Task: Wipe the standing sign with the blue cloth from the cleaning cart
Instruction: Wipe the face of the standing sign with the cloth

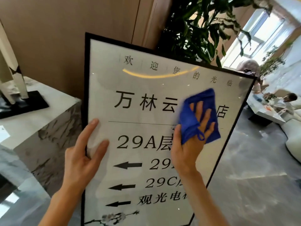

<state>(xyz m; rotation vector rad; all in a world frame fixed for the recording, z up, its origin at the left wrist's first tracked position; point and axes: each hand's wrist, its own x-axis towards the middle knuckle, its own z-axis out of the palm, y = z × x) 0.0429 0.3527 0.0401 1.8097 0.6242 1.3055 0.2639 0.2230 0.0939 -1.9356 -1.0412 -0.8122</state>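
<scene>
Right hand [193,137] presses blue cloth [197,115] flat on sign [138,88]; left hand [84,154] grips its edge

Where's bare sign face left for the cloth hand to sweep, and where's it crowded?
Free: the sign face along the top edge above the blue cloth, and the strip between the left hand and right hand. Crowded: left edge, where the left hand grips the frame; top right corner, with plant leaves close behind.
</scene>
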